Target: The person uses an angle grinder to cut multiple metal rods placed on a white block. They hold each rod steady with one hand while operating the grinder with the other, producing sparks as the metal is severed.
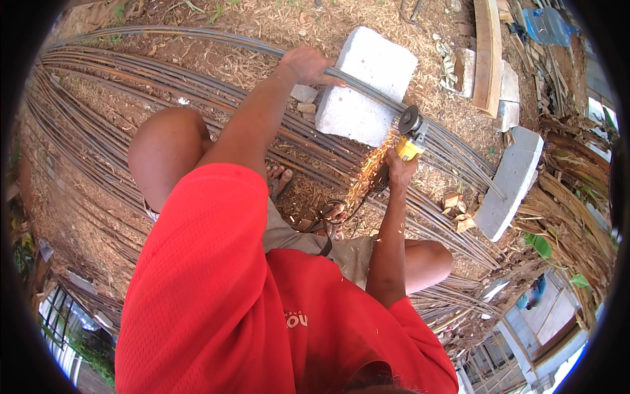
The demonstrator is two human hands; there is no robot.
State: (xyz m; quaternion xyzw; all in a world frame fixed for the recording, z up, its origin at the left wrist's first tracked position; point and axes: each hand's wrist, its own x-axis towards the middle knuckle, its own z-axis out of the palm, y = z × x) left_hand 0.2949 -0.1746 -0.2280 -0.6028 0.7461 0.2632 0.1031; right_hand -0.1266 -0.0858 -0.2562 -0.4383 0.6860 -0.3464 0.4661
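My left hand [306, 65] is closed on a small bundle of long steel rebars [369, 91], which lies across a white block [384, 56]. In my right hand [400, 171] is a yellow angle grinder [411, 150], gripped by its body. Its dark disc [409, 119] is at the bars, just beyond the block's right edge. Orange sparks [367, 172] stream from there down toward my feet. The grinder's lower body and the exact contact of disc and steel are partly hidden.
More long rusty rebars [216, 92] run under and beside my legs. A grey concrete slab [508, 184] stands under the bars' right ends. Beyond the block are a wooden plank [487, 56] and a blue plastic bottle [550, 26]. My bare foot [279, 181] is close to the sparks.
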